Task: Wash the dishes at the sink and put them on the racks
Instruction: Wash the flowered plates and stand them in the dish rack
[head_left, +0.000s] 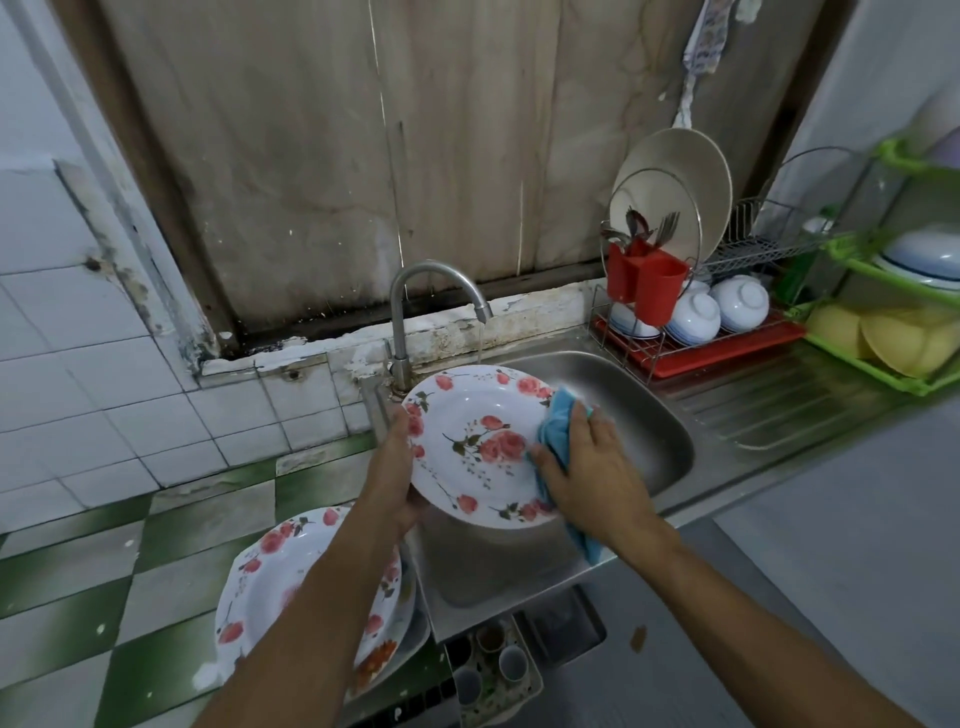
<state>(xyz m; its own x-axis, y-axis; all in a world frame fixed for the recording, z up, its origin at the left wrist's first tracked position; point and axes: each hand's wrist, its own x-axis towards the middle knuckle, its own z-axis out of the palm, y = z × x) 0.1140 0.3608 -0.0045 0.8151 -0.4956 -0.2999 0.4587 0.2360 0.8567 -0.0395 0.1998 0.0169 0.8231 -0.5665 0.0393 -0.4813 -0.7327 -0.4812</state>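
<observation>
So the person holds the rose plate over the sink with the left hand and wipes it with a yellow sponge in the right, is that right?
Not quite. The head view shows the right hand wiping with a blue cloth, not a yellow sponge. The rest stands: the left hand holds the rose plate over the sink.

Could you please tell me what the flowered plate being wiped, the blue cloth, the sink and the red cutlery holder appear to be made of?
Flowered plate: glossy white with printed roses; melamine or glazed ceramic, unclear which.
Blue cloth: soft fabric, judging by its folds and drape.
Sink: stainless steel, brushed grey with dull reflections.
Red cutlery holder: probably plastic, opaque and evenly coloured.
</observation>
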